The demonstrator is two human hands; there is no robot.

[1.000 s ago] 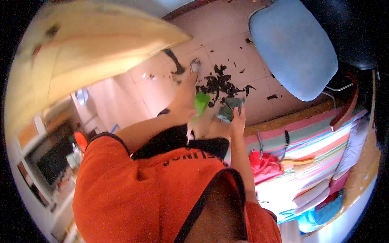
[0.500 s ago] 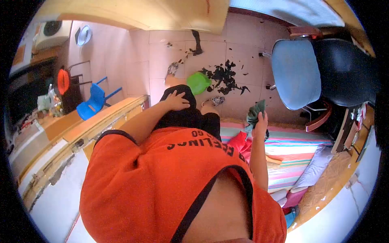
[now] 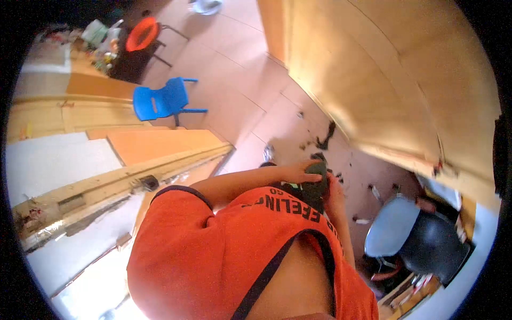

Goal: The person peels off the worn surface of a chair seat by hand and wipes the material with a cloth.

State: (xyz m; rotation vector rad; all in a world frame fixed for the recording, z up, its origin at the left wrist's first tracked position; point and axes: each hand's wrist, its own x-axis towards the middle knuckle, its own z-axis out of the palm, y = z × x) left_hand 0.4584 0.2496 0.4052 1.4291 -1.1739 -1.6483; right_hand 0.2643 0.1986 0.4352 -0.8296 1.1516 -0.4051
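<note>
A dark green cloth (image 3: 317, 172) is in front of my shirt, between my two hands. My left hand (image 3: 300, 172) reaches it from the left, its fingers closed on the upper part. On the right side, my right hand (image 3: 336, 193) grips the same cloth, partly hidden by it. Dark scraps (image 3: 326, 136) lie on the tiled floor beyond my hands. One patterned shoe (image 3: 268, 153) shows left of them.
A blue chair (image 3: 162, 100) stands at the upper left, near a red-orange round stool (image 3: 143, 34). A large yellowish wooden panel (image 3: 384, 69) spans the upper right. Grey-blue (image 3: 392, 226) and black (image 3: 437, 245) chair seats are at the lower right. Wooden boards (image 3: 170, 144) run along the left.
The view has swung left. My left hand has left my knee and met the cloth, while my right hand has brought the cloth inward from the side.
</note>
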